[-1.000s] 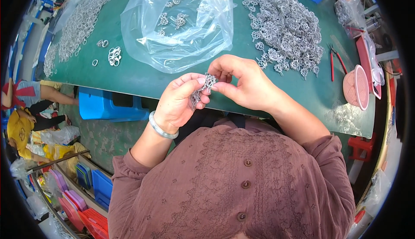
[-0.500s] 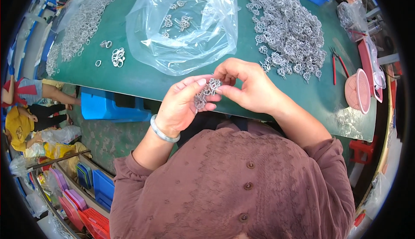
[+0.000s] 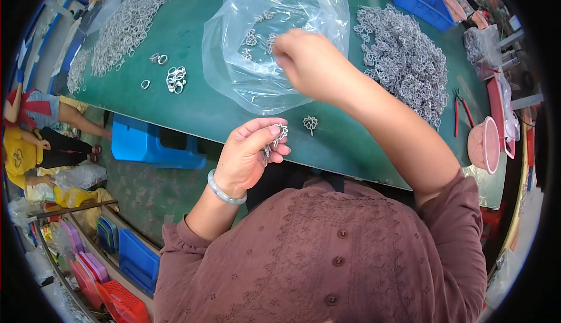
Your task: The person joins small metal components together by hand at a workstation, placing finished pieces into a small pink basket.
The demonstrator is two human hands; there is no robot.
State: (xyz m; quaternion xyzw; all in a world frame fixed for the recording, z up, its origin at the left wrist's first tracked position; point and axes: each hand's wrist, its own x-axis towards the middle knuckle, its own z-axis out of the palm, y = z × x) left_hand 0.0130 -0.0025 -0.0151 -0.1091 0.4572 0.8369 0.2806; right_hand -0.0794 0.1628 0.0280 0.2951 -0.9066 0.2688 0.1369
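My left hand (image 3: pixel 242 156), with a pale bangle at its wrist, is closed around a few silvery wire pieces (image 3: pixel 281 133) shaped like small flowers or leaves, near the table's front edge. My right hand (image 3: pixel 310 63) reaches over a clear plastic bag (image 3: pixel 234 89). Its fingers are bent down and pressed together beside small clusters of metal pieces (image 3: pixel 250 38) on the bag; what they hold, if anything, is hidden. A single leaf-shaped wire piece (image 3: pixel 310 125) lies on the green table (image 3: pixel 198 109) between the two hands.
Right of the bag is a big heap of wire pieces (image 3: pixel 403 60); oval rings (image 3: pixel 125 28) are heaped at the far left. Thicker rings (image 3: pixel 176 80) lie nearer. Red-handled pliers (image 3: pixel 461 112) and a pink basket (image 3: pixel 484 144) sit at the right. A blue stool (image 3: pixel 146 142) stands below.
My right hand has left the left hand and moved up over the bag. A leaf-shaped wire piece now lies on the table near the edge. The left hand keeps its hold.
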